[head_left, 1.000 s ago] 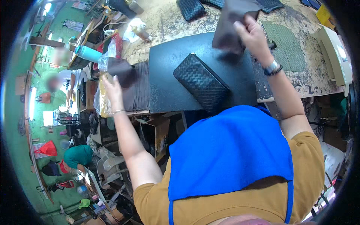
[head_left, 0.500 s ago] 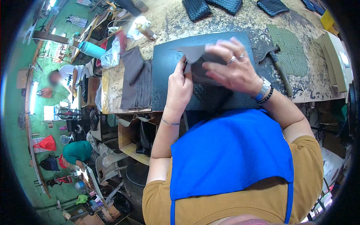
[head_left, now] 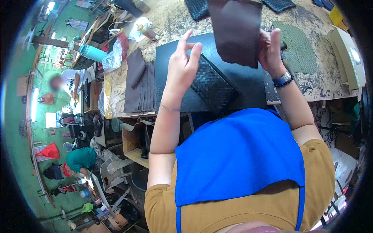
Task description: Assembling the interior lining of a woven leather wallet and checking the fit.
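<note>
A dark brown sheet, which looks like leather or lining [head_left: 235, 37], is raised over the far part of the black board [head_left: 171, 99]. My right hand [head_left: 271, 54] is at the sheet's right edge, its fingers partly hidden behind it and its thumb standing up apart. To the left, my left hand [head_left: 182, 66] is empty, with thumb and forefinger spread. A black woven leather piece [head_left: 213, 83], shaped like a flat pouch, lies slanted on the board between my forearms.
Stacked brown strips [head_left: 140, 87] lie left of the board. Black woven pieces [head_left: 278, 4] lie at the far edge. A green textured sheet [head_left: 297, 46] and an open carton [head_left: 344, 58] are at right. A glue-like bottle [head_left: 147, 32] stands far left; two people work beyond.
The brown sheet has gone from between both hands up and away from me. My left hand has let go of it; my right has moved right. The woven piece now shows more fully.
</note>
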{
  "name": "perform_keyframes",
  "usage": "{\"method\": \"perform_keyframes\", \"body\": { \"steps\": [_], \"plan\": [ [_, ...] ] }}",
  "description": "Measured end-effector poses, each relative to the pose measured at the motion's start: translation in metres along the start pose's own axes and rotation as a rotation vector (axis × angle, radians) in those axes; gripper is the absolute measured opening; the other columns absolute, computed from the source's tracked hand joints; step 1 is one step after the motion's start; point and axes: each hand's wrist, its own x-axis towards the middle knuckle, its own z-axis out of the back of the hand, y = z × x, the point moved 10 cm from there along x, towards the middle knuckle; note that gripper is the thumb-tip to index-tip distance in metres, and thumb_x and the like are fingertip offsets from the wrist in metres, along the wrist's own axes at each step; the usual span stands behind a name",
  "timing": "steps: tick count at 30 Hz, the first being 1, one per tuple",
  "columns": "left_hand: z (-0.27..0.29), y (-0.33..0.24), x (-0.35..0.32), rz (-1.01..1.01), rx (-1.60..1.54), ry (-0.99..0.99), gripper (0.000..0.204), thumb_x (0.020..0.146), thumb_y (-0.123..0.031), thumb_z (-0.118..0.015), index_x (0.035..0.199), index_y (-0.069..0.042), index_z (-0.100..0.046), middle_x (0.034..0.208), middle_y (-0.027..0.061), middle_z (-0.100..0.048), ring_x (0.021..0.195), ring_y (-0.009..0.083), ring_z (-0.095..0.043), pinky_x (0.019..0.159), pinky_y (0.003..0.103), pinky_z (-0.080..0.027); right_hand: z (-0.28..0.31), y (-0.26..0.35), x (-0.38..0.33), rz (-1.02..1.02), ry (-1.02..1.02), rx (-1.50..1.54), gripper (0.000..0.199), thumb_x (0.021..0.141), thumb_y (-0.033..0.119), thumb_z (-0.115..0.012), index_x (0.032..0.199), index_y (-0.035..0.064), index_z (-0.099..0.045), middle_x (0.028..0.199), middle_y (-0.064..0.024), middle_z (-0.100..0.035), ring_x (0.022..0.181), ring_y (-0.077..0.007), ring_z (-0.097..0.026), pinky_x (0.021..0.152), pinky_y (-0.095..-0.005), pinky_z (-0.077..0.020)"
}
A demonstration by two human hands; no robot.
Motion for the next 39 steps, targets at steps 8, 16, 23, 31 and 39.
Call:
{"method": "perform_keyframes", "body": {
  "steps": [8,16,23,31,39],
  "plan": [
    [-0.024,0.074,0.015,0.283,0.759,0.252,0.062,0.087,-0.038,-0.054,0.136,-0.002,-0.045,0.122,0.0248,-0.059,0.103,0.0339,-0.064,0.089,0.039,-0.05,0.024,0.013,0.005,-0.053,-0.287,-0.322,0.036,0.093,0.023,-0.065,0.119,-0.0005,-0.06,0.111,-0.0092,-0.066,0.097,-0.0109,-0.063,0.087,-0.0275,-0.0517],
    [0.025,0.059,-0.024,0.134,-0.078,-0.134,0.045,0.089,-0.008,-0.052,0.133,-0.003,-0.045,0.116,0.019,-0.063,0.077,0.0118,-0.06,0.071,0.028,-0.049,-0.068,0.045,0.02,0.199,-0.11,-0.544,0.023,0.098,0.015,-0.057,0.112,-0.0018,-0.061,0.103,-0.003,-0.068,0.087,-0.0051,-0.06,0.077,-0.0218,-0.049],
    [0.026,0.087,-0.033,0.009,-0.243,-0.173,0.043,0.095,-0.01,-0.05,0.136,-0.003,-0.04,0.119,0.0169,-0.062,0.08,0.0105,-0.059,0.066,0.024,-0.048,-0.136,-0.006,0.006,0.436,0.19,-1.26,0.013,0.09,0.009,-0.062,0.098,-0.0009,-0.057,0.071,-0.0176,-0.054,0.063,-0.0343,-0.055,0.056,-0.0409,-0.0437],
    [0.039,0.069,-0.053,-0.07,-0.2,-0.359,0.027,0.09,-0.011,-0.064,0.11,-0.004,-0.047,0.113,0.0135,-0.062,0.07,0.0128,-0.057,0.063,0.025,-0.046,-0.112,-0.111,-0.018,-0.404,0.83,-1.514,0.017,0.077,0.005,-0.054,0.089,-0.0025,-0.064,0.079,-0.0244,-0.065,0.077,-0.0398,-0.065,0.071,-0.0466,-0.052],
    [0.017,-0.02,-0.076,-0.367,0.64,-0.281,0.033,0.076,-0.041,-0.076,0.088,-0.011,-0.067,0.089,0.0034,-0.067,0.081,0.0239,-0.062,0.07,0.036,-0.043,-0.121,-0.117,-0.028,-0.437,0.834,-1.459,0.017,0.076,0.006,-0.054,0.077,-0.0063,-0.065,0.077,-0.025,-0.066,0.075,-0.0386,-0.066,0.07,-0.0461,-0.0527]
  ]
}}
